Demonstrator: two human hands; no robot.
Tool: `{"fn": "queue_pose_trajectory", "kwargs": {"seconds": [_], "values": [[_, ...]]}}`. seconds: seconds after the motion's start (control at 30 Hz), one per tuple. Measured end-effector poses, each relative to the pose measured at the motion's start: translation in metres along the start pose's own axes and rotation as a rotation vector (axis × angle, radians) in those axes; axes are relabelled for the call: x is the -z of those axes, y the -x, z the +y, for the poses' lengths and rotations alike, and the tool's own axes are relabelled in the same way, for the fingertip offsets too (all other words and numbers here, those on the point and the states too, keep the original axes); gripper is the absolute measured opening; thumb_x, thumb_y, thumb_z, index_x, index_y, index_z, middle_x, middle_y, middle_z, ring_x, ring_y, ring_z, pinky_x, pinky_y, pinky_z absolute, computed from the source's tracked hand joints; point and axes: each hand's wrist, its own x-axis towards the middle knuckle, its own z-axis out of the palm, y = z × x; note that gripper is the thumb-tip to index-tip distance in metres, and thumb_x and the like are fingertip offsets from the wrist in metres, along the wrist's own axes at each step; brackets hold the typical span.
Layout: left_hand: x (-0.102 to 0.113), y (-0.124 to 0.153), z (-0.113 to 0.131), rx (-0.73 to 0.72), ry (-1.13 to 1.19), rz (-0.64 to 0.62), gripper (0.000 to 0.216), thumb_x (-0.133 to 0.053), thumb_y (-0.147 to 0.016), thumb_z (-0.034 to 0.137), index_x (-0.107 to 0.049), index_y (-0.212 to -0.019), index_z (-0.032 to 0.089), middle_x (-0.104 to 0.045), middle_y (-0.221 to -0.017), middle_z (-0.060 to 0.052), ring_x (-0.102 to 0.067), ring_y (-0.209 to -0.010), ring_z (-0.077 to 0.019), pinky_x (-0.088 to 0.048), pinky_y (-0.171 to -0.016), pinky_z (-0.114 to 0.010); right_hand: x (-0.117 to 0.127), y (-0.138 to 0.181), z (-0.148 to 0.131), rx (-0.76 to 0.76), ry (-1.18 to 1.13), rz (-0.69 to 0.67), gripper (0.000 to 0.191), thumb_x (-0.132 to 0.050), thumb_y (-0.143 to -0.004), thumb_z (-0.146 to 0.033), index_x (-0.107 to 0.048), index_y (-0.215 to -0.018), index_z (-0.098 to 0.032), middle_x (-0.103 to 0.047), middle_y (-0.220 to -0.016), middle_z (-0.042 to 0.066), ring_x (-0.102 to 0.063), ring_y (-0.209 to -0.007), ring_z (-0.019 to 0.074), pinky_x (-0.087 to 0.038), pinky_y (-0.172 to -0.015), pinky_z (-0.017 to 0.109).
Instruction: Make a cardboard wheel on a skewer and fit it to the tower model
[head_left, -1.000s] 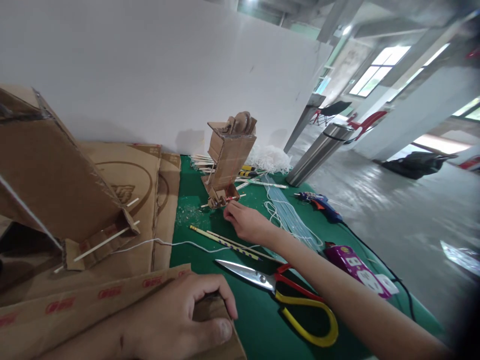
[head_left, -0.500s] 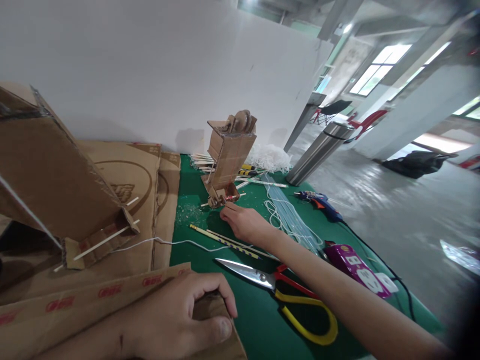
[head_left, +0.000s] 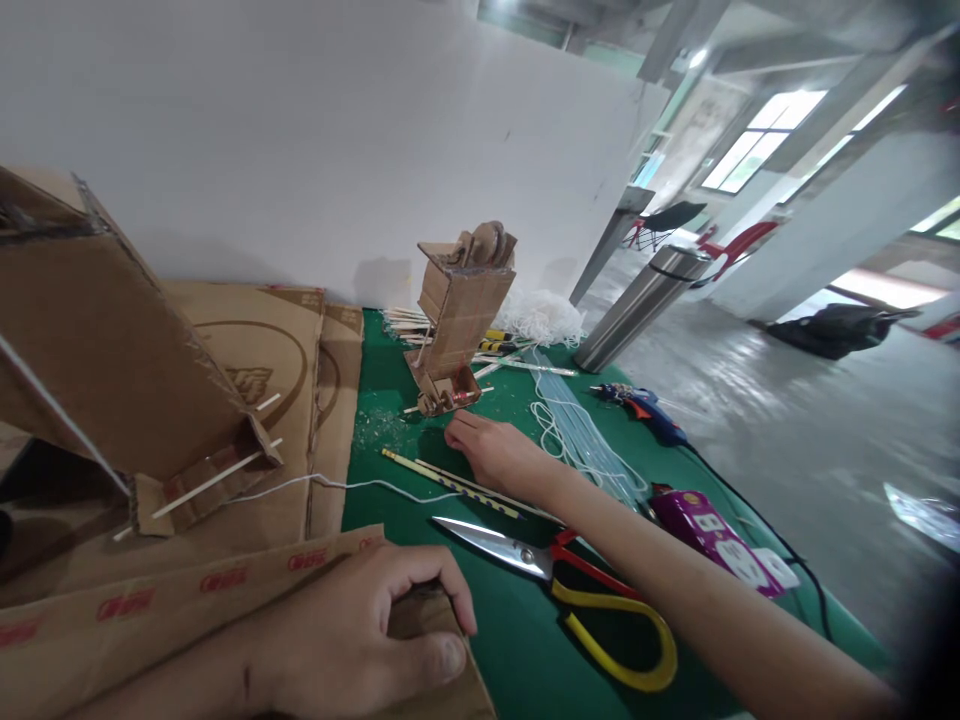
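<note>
My left hand [head_left: 360,625] lies on a brown cardboard piece [head_left: 424,612] at the bottom, its fingers curled over the edge and its thumb on top. Out in front, my right hand [head_left: 491,450] is closed low over the green table, fingertips bent under. It is just in front of the base of a small cardboard tower [head_left: 469,315], which has round discs on top and a stick through its foot. Anything pinched in those fingers is hidden. A larger cardboard structure [head_left: 135,350] with sticks through its base leans at the left, and a white string [head_left: 382,482] runs from it toward my right hand.
Scissors [head_left: 525,556], a pencil [head_left: 450,485], glue sticks [head_left: 581,420] with loose string, a glue gun [head_left: 645,410] and a purple power strip [head_left: 720,540] lie on the green table. A steel flask [head_left: 641,310] stands at the far edge, before a white wall.
My right hand has drawn back very slightly from the small tower's base. The left hand stays on the cardboard; the view has shifted a little.
</note>
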Motion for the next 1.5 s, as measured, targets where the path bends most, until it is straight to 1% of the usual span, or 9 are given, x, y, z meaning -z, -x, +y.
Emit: {"fn": "queue_pose_trajectory", "kwargs": {"seconds": [0.17, 0.27, 0.37, 0.6, 0.73, 0.9, 1.13, 1.33, 1.5], "values": [[-0.001, -0.001, -0.002, 0.003, -0.009, 0.013, 0.015, -0.055, -0.086, 0.037, -0.059, -0.097, 0.026, -0.054, -0.080, 0.005, -0.047, -0.071, -0.0132, -0.036, -0.064, -0.023, -0.009, 0.001, 0.012, -0.005, -0.133, 0.101, 0.020, -0.044, -0.086, 0.000, -0.048, -0.081, -0.020, -0.056, -0.086, 0.004, -0.053, -0.074, 0.0161, -0.042, -0.068, 0.025], [-0.001, -0.001, -0.002, 0.007, -0.016, 0.013, 0.014, -0.056, -0.086, 0.033, -0.059, -0.098, 0.026, -0.056, -0.083, 0.005, -0.049, -0.073, -0.0135, -0.037, -0.065, -0.023, -0.016, -0.001, 0.019, -0.014, -0.209, 0.167, 0.021, -0.043, -0.087, 0.000, -0.046, -0.082, -0.020, -0.054, -0.084, 0.003, -0.052, -0.076, 0.0160, -0.043, -0.071, 0.026], [-0.001, -0.001, -0.001, 0.006, -0.008, 0.009, 0.014, -0.056, -0.086, 0.033, -0.060, -0.097, 0.027, -0.056, -0.083, 0.005, -0.049, -0.074, -0.0136, -0.038, -0.065, -0.023, -0.019, -0.003, 0.021, 0.005, -0.259, 0.185, 0.020, -0.044, -0.087, -0.001, -0.047, -0.082, -0.021, -0.055, -0.085, 0.003, -0.052, -0.078, 0.0165, -0.043, -0.073, 0.027], [0.000, -0.001, -0.001, 0.011, -0.005, 0.008, 0.014, -0.056, -0.086, 0.034, -0.060, -0.096, 0.027, -0.055, -0.080, 0.005, -0.049, -0.072, -0.0132, -0.037, -0.065, -0.023, -0.008, 0.002, 0.024, 0.040, -0.281, 0.129, 0.021, -0.045, -0.085, 0.000, -0.050, -0.080, -0.020, -0.055, -0.082, 0.003, -0.053, -0.075, 0.0160, -0.044, -0.070, 0.026], [-0.001, -0.002, -0.002, 0.022, -0.003, 0.007, 0.015, -0.056, -0.086, 0.037, -0.059, -0.097, 0.027, -0.054, -0.079, 0.005, -0.049, -0.073, -0.0137, -0.037, -0.066, -0.024, -0.001, 0.008, 0.024, 0.060, -0.230, 0.073, 0.020, -0.047, -0.086, -0.001, -0.052, -0.079, -0.019, -0.056, -0.082, 0.003, -0.053, -0.073, 0.0166, -0.043, -0.069, 0.028], [-0.001, 0.000, -0.001, 0.024, -0.008, 0.015, 0.014, -0.056, -0.086, 0.036, -0.060, -0.096, 0.027, -0.054, -0.079, 0.006, -0.049, -0.073, -0.0135, -0.038, -0.068, -0.024, -0.002, 0.011, 0.020, 0.075, -0.143, 0.040, 0.020, -0.046, -0.088, -0.001, -0.053, -0.082, -0.018, -0.055, -0.084, 0.005, -0.052, -0.072, 0.0170, -0.045, -0.068, 0.028], [-0.001, 0.000, -0.001, 0.008, -0.031, 0.016, 0.017, -0.055, -0.086, 0.038, -0.059, -0.098, 0.026, -0.058, -0.084, 0.003, -0.051, -0.076, -0.0150, -0.039, -0.067, -0.024, -0.008, 0.013, 0.015, 0.084, -0.065, 0.039, 0.023, -0.047, -0.081, 0.003, -0.050, -0.083, -0.019, -0.053, -0.087, 0.006, -0.052, -0.080, 0.0194, -0.047, -0.074, 0.031], [0.000, 0.001, 0.001, 0.008, -0.053, 0.004, 0.017, -0.054, -0.087, 0.037, -0.059, -0.097, 0.025, -0.061, -0.088, 0.003, -0.053, -0.079, -0.0156, -0.041, -0.073, -0.026, -0.008, 0.012, 0.015, 0.090, -0.100, 0.060, 0.024, -0.045, -0.079, 0.004, -0.046, -0.081, -0.020, -0.052, -0.085, 0.005, -0.049, -0.075, 0.0189, -0.045, -0.069, 0.030], [-0.001, 0.000, -0.001, 0.009, -0.052, 0.013, 0.019, -0.053, -0.087, 0.041, -0.059, -0.097, 0.026, -0.057, -0.082, 0.003, -0.050, -0.072, -0.0148, -0.039, -0.066, -0.025, -0.008, 0.012, 0.016, 0.098, -0.146, 0.069, 0.028, -0.045, -0.074, 0.005, -0.043, -0.080, -0.021, -0.050, -0.083, 0.004, -0.047, -0.074, 0.0186, -0.043, -0.068, 0.030]]}}
